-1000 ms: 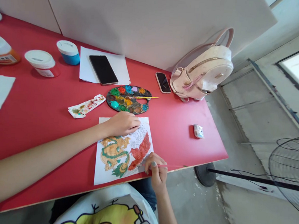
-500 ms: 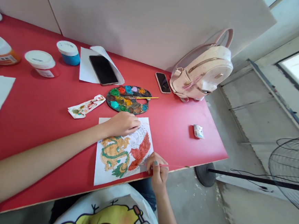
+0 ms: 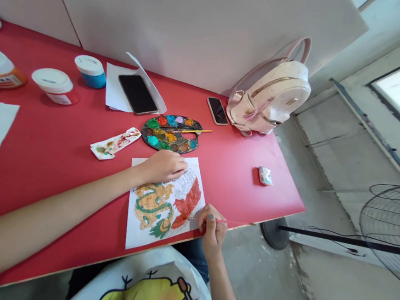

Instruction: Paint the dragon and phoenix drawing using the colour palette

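Note:
My left hand (image 3: 165, 165) lies on the top edge of a sheet of paper (image 3: 133, 240), fingers loosely bent and holding nothing. The sheet bears a line drawing, partly painted in orange, green and red. At its lower right, my right hand (image 3: 212, 225) pinches a thin paintbrush (image 3: 223, 221) with a pink handle. The brush tip points left to the drawing, beside the red part; whether it touches is too fine to tell. Just beyond my left hand is a paint palette (image 3: 180, 137) with many colours, and a yellow-handled brush (image 3: 201, 131) rests across it.
A paint-stained folded tissue (image 3: 113, 144) lies left of the palette. Behind are paint jars (image 3: 53, 83), a black phone (image 3: 137, 94) on paper, another phone (image 3: 218, 111) and a pink backpack (image 3: 269, 97). A small crumpled packet (image 3: 265, 176) sits near the red table's right edge.
My right hand has shifted very slightly right with the paintbrush. A corner of the paper behind the black phone has lifted higher. My left hand stays in place.

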The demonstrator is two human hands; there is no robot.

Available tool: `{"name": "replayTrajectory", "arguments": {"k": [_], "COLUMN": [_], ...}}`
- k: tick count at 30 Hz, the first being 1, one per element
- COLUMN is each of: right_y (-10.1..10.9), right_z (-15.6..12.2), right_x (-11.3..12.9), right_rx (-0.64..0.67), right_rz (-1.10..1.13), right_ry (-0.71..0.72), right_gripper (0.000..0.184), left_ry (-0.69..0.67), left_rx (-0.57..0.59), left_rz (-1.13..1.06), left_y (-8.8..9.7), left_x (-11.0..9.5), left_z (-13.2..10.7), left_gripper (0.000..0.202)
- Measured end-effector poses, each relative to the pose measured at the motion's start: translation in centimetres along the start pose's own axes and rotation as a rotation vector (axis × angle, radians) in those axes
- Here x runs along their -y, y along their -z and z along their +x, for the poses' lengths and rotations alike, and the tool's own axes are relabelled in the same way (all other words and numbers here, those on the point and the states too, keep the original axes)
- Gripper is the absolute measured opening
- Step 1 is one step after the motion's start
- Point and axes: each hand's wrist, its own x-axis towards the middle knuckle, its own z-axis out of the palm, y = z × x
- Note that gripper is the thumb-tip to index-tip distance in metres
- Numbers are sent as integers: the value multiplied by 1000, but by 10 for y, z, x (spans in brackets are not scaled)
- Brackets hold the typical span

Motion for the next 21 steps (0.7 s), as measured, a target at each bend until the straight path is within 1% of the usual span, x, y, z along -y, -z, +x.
{"name": "replayTrajectory", "arguments": {"k": [2,6,10,13,14,17,18,21], "right_y": [0,-1,-1,0,0,0,0,0], "right_z": [0,-2,-3,-2,-2,-2,-2,-2], "right_x": [0,-1,-3,-3,-3,-3,-3,-3], "right_rx": [37,-65,-12,-70,-69,-7,-15,-91], "right_rz": [-6,-15,27,10,10,24,18,-16], "right_ry": [13,-31,-14,-48,-39,-15,-28,-66], "right_gripper": [62,60,60,59,59,61,61,60], "left_ry": [1,2,-6,1,2,-8,-10,-13], "left_rx": [4,17,30,31,31,22,16,2], "left_rz": [7,31,49,56,55,50,48,42], "left_y": [0,0,0,0,1,1,0,0], "left_x": [0,0,0,0,0,-1,-1,-1], "left_z": [0,0,0,0,0,0,0,0], "left_gripper": [23,24,24,24,24,25,25,25]}}
